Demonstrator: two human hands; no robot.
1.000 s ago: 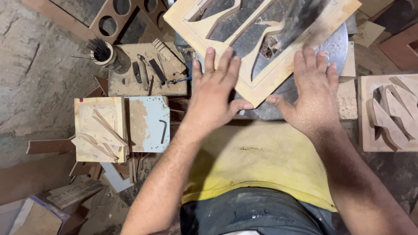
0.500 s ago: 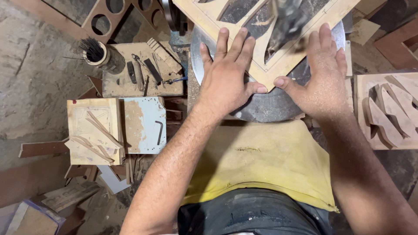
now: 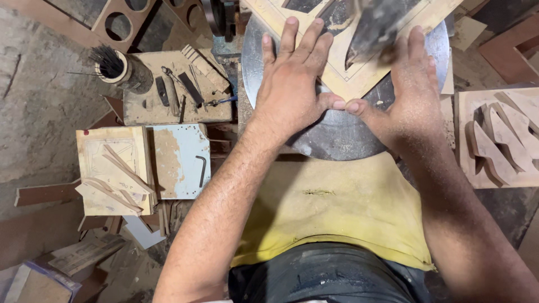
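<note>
Both grips lie flat, fingers apart: left hand (image 3: 292, 92) and right hand (image 3: 412, 92) press the wooden cutout panel (image 3: 351, 81) onto the round metal surface (image 3: 337, 134), thumbs touching.

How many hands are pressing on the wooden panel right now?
2: the left hand lies flat on the wooden panel at its left side, the right hand at its right, thumbs nearly touching over the round metal table.

Pale matt wooden panel (image 3: 359, 78); dull grey metal disc (image 3: 337, 134); dusty yellow cloth (image 3: 337, 207)
</note>
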